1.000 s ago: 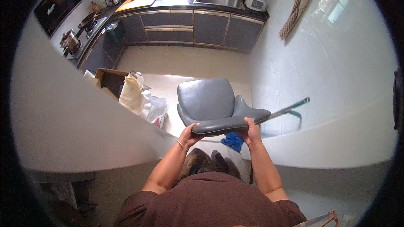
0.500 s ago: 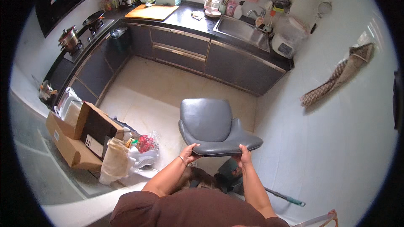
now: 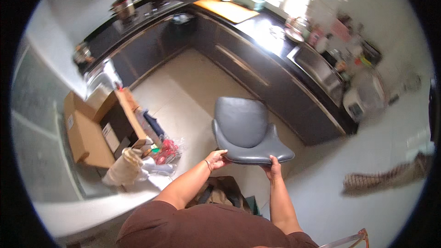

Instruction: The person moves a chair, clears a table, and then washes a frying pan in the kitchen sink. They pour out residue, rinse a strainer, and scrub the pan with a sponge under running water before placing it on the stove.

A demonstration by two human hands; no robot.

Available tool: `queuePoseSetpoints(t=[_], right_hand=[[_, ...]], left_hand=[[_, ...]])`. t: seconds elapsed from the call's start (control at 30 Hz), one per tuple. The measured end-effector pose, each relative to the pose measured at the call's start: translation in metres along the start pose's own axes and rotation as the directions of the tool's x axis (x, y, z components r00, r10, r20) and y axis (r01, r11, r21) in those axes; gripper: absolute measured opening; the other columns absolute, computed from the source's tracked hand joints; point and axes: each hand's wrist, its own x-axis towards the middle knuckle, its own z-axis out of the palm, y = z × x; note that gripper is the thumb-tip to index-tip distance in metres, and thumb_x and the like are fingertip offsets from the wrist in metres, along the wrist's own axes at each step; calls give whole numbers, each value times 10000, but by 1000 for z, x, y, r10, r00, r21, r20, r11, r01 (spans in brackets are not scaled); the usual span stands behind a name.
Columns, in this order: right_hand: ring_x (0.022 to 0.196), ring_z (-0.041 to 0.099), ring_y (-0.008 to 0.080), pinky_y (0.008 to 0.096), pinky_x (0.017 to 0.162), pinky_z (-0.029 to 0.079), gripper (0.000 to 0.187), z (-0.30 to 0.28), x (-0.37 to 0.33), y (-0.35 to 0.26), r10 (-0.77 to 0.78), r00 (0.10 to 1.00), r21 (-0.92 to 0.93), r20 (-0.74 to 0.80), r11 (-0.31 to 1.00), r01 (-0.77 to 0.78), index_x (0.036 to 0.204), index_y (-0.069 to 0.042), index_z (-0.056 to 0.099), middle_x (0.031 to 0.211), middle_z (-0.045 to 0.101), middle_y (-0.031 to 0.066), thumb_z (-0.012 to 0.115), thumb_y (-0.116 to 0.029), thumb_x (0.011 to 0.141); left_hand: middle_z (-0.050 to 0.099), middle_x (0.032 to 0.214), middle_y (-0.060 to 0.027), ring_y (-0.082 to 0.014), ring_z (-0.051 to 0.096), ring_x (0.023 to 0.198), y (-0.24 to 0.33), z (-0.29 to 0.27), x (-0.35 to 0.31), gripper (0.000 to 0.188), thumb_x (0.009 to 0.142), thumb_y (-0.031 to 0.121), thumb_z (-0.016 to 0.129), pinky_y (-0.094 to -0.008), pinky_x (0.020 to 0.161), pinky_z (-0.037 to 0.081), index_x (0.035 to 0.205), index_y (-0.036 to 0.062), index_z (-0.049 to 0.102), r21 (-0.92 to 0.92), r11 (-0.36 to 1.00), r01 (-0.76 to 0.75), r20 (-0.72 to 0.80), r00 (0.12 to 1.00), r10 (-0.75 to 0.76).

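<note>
A dark grey padded chair (image 3: 241,121) with a rounded backrest is in front of me, its seat edge toward my body. My left hand (image 3: 217,160) grips the left part of that front edge, thumb on top and fingers underneath. At the right part of the same edge, my right hand (image 3: 273,167) holds on in a like way. Whatever base or legs the chair has are hidden under the seat.
To the left stands an open cardboard box (image 3: 87,142) beside a rolled beige cloth (image 3: 126,167) and red netting (image 3: 167,151). Dark cabinets (image 3: 248,69) run along the far side under a counter with a sink (image 3: 319,71). A checked cloth (image 3: 386,177) hangs at the right wall.
My view has turned to the right, so the kitchen appears rotated. The chair, still in both hands, now sits slightly farther right and higher in the picture.
</note>
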Motion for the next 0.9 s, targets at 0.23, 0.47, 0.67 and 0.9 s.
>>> queuePoseSetpoints(t=[0.23,0.47,0.67,0.9], right_hand=[[906,589,276,429,727,528,422,13,91,-63,112,981,-194,161,978,-80,1079,-19,505,1056,566,133,545,-325,791],[805,565,237,370,644,444,779,17,80,-67,37,999,-352,5,936,-33,1178,-92,492,1021,588,89,420,-726,732],[569,535,240,359,466,416,600,49,9,76,100,982,-802,158,594,69,799,-47,500,671,546,104,381,-634,831],[734,640,262,372,614,522,338,137,-177,275,859,485,-820,160,-158,550,972,59,570,916,636,192,521,-260,875]], left_hand=[[560,1041,-165,-309,590,948,0,-29,-115,216,881,150,535,-415,834,499,1055,38,476,27,917,-399,-138,907,399],[561,922,-145,-270,605,799,-121,-128,-227,225,870,148,549,-365,685,525,1033,8,480,-43,838,-544,-609,679,410],[578,930,-151,-290,613,831,-248,-185,-298,225,868,148,538,-395,719,523,1045,28,472,-192,696,-692,-777,541,323],[579,946,-153,-268,615,830,-368,-290,-375,275,864,154,540,-361,684,535,1079,3,461,-248,413,-876,-757,441,481]])
